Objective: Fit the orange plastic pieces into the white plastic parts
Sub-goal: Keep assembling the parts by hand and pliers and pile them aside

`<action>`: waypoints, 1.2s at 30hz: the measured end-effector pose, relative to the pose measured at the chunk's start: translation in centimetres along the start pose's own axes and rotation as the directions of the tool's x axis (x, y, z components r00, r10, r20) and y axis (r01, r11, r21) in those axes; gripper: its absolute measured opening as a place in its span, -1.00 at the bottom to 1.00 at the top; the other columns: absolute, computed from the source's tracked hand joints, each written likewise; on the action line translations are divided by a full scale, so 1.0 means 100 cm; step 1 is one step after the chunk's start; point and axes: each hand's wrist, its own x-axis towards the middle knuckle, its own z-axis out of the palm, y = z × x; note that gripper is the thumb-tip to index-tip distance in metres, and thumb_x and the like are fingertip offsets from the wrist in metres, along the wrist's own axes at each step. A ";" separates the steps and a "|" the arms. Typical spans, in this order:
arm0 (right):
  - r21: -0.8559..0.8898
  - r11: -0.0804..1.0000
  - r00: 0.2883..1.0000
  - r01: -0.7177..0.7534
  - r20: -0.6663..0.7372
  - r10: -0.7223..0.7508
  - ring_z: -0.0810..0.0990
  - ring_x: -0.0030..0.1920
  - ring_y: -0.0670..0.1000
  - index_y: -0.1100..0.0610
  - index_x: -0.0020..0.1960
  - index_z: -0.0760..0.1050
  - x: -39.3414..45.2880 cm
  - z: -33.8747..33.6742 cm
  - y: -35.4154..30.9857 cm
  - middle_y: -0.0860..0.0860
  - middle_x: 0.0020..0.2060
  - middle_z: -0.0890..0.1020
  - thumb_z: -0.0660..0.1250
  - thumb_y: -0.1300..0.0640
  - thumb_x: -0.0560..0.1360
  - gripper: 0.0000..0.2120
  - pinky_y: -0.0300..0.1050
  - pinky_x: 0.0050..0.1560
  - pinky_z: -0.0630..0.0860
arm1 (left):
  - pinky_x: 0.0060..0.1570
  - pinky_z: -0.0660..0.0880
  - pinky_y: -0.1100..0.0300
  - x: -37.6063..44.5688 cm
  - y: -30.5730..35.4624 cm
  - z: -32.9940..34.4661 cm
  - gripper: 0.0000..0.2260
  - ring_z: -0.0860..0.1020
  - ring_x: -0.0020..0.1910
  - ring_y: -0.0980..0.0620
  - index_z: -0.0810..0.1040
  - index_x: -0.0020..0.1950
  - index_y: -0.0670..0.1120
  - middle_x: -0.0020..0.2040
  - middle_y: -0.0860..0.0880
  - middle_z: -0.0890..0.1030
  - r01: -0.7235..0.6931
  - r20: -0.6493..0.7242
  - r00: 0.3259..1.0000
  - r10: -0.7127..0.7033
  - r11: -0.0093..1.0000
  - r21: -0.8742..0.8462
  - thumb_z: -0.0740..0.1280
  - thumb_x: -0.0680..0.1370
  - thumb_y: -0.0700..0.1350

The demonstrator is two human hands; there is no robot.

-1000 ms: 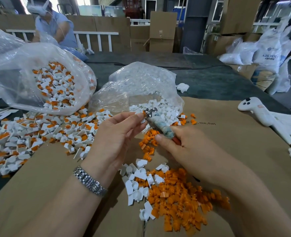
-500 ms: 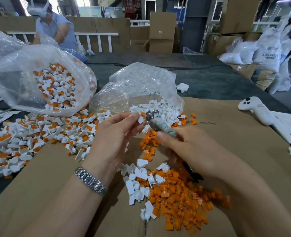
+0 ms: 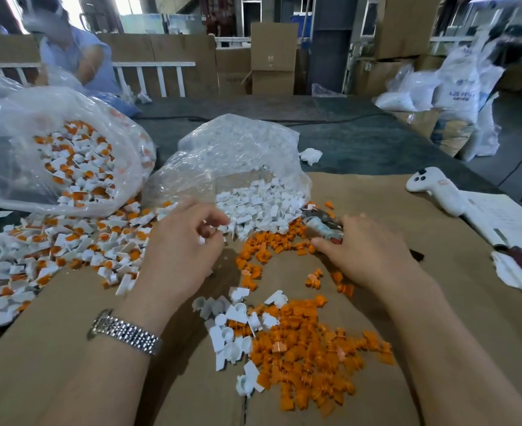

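Both grips down: left hand [image 3: 181, 241] pinches white part [image 3: 201, 240], right hand [image 3: 367, 250] holds pliers [image 3: 321, 222].

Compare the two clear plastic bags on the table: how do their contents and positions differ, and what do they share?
The left bag holds white parts mixed with orange; the middle bag holds only white parts. The left bag is the larger and sits at the table's left edge, beyond the cardboard sheet; the middle bag's mouth reaches onto it. Both are clear, crumpled and spill parts towards the person.

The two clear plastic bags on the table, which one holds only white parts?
The nearer bag, lying in the middle just beyond the left hand, spills plain white parts. The far-left bag holds white parts with orange pieces in them.
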 end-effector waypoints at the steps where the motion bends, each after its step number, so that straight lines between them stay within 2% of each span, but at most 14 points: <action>1: -0.009 1.000 1.000 -0.001 0.007 0.001 0.55 0.07 0.11 0.04 0.17 0.49 0.000 0.002 -0.001 0.05 0.05 0.56 0.25 -0.39 0.51 -0.47 0.05 0.00 0.50 | -0.04 0.48 0.30 -0.001 0.002 0.004 -0.86 0.52 -0.04 0.23 0.67 0.04 0.06 -0.02 0.19 0.56 -0.091 0.111 0.990 0.087 0.995 0.037 0.41 0.57 -0.17; 4: -0.014 1.000 1.000 -0.011 0.029 0.012 0.54 0.12 0.14 0.07 0.20 0.48 0.001 0.005 -0.004 0.09 0.11 0.57 0.24 -0.39 0.50 -0.44 0.07 0.03 0.48 | 0.21 0.50 0.14 -0.002 0.000 0.012 -0.85 0.51 0.11 0.17 0.68 0.10 0.09 0.08 0.17 0.59 -0.270 0.337 0.919 0.204 0.949 0.163 0.39 0.61 -0.14; 7: -0.025 0.999 0.998 -0.030 0.054 0.031 0.49 0.23 0.17 0.10 0.29 0.45 0.001 0.006 -0.006 0.14 0.21 0.53 0.21 -0.40 0.52 -0.37 0.14 0.16 0.49 | 0.27 0.45 0.16 -0.001 -0.003 0.018 -0.80 0.50 0.19 0.12 0.65 0.21 0.11 0.17 0.16 0.57 -0.307 0.401 0.894 0.200 0.926 0.221 0.38 0.62 -0.11; 12: -0.041 0.998 0.992 -0.049 0.116 0.054 0.34 0.38 0.20 0.11 0.44 0.36 0.000 0.005 -0.006 0.17 0.37 0.42 0.11 -0.45 0.52 -0.25 0.21 0.28 0.43 | 0.10 0.51 0.22 0.000 -0.006 0.020 -0.80 0.54 0.05 0.12 0.65 0.23 0.10 0.07 0.14 0.61 -0.244 0.354 0.921 0.162 0.949 0.201 0.40 0.61 -0.09; 16: 0.017 0.998 0.988 -0.064 0.141 0.061 0.28 0.42 0.19 0.08 0.48 0.33 -0.002 0.003 -0.007 0.16 0.40 0.38 0.04 -0.49 0.51 -0.20 0.27 0.31 0.33 | -0.11 0.38 0.45 -0.001 -0.002 0.019 -0.78 0.50 -0.13 0.32 0.63 0.24 0.08 0.01 0.21 0.52 -0.178 0.218 0.964 0.153 0.979 0.101 0.40 0.61 -0.11; 18: 0.044 0.998 0.994 -0.047 0.096 0.043 0.27 0.42 0.19 0.05 0.48 0.30 -0.002 0.002 -0.009 0.14 0.39 0.38 0.06 -0.46 0.52 -0.24 0.27 0.30 0.31 | -0.12 0.43 0.44 -0.002 0.002 0.016 -0.82 0.54 -0.11 0.32 0.63 0.18 0.12 0.00 0.26 0.53 -0.142 0.209 0.968 0.137 0.990 0.014 0.41 0.60 -0.07; 21: 0.058 0.998 0.999 0.022 0.040 -0.024 0.27 0.41 0.16 0.01 0.46 0.32 -0.003 -0.001 -0.010 0.09 0.36 0.38 0.16 -0.36 0.56 -0.38 0.23 0.29 0.31 | -0.03 0.58 0.29 -0.004 0.009 0.016 -0.89 0.61 -0.06 0.23 0.67 0.08 0.10 0.03 0.21 0.58 -0.112 0.258 0.957 0.136 0.988 -0.106 0.43 0.59 -0.08; 24: 0.070 0.986 0.988 0.152 -0.052 -0.149 0.33 0.34 0.07 -0.05 0.34 0.42 -0.002 -0.005 -0.012 0.00 0.25 0.44 0.27 -0.16 0.60 -0.63 0.11 0.21 0.33 | -0.04 0.54 0.36 -0.006 0.015 0.019 -0.90 0.59 -0.05 0.28 0.68 0.08 0.09 0.00 0.22 0.61 -0.119 0.286 0.946 0.152 0.984 -0.129 0.44 0.58 -0.04; 26: 0.205 0.944 0.965 0.259 -0.085 -0.246 0.45 0.21 -0.03 -0.07 0.16 0.54 -0.005 -0.011 -0.013 -0.10 0.11 0.52 0.33 -0.05 0.59 -0.83 0.04 0.20 0.42 | -0.11 0.49 0.39 -0.006 0.016 0.019 -0.94 0.57 -0.05 0.29 0.66 0.04 0.11 -0.03 0.23 0.61 -0.108 0.279 0.950 0.140 0.986 -0.128 0.45 0.58 -0.02; 28: 0.399 0.860 0.937 0.317 0.011 -0.350 0.56 -0.02 -0.17 -0.08 -0.03 0.60 -0.009 -0.017 -0.016 -0.18 -0.07 0.60 0.43 -0.04 0.54 -0.94 -0.07 0.07 0.54 | -0.13 0.48 0.38 -0.006 0.015 0.018 -0.94 0.56 -0.05 0.28 0.65 -0.03 0.11 -0.06 0.20 0.61 -0.076 0.282 0.952 0.118 0.985 -0.156 0.47 0.57 -0.05; 30: 0.504 0.802 0.880 0.319 0.155 -0.448 0.58 -0.17 -0.21 -0.09 -0.14 0.61 -0.016 -0.020 -0.020 -0.17 -0.21 0.63 0.51 -0.11 0.44 -0.86 -0.25 -0.15 0.51 | -0.12 0.51 0.34 -0.006 0.015 0.017 -0.92 0.56 -0.06 0.28 0.64 -0.07 0.12 -0.09 0.19 0.61 -0.056 0.302 0.948 0.105 0.985 -0.165 0.48 0.56 -0.06; 31: 0.517 0.796 0.856 0.316 0.208 -0.474 0.59 -0.19 -0.21 -0.08 -0.15 0.62 -0.019 -0.019 -0.022 -0.17 -0.23 0.63 0.54 -0.15 0.40 -0.82 -0.27 -0.20 0.49 | -0.12 0.52 0.33 -0.006 0.015 0.016 -0.92 0.57 -0.07 0.27 0.64 -0.07 0.12 -0.11 0.18 0.62 -0.046 0.310 0.946 0.097 0.985 -0.166 0.48 0.55 -0.06; 34: 0.496 0.802 0.816 0.333 0.275 -0.509 0.61 -0.17 -0.16 -0.06 -0.06 0.64 -0.024 -0.017 -0.027 -0.12 -0.20 0.64 0.58 -0.15 0.36 -0.74 -0.15 -0.12 0.59 | -0.26 0.53 0.36 -0.006 0.015 0.015 -0.90 0.63 -0.22 0.22 0.65 -0.11 0.12 -0.21 0.15 0.67 0.050 0.328 0.944 0.034 0.968 -0.244 0.51 0.54 -0.08; 36: 0.491 0.797 0.797 0.351 0.290 -0.529 0.61 -0.15 -0.16 -0.05 -0.01 0.65 -0.025 -0.016 -0.029 -0.11 -0.18 0.64 0.57 -0.11 0.38 -0.75 -0.17 -0.08 0.59 | -0.34 0.51 0.39 -0.005 0.017 0.014 -0.89 0.65 -0.33 0.18 0.66 -0.15 0.11 -0.26 0.12 0.70 0.145 0.352 0.936 -0.022 0.933 -0.329 0.52 0.53 -0.08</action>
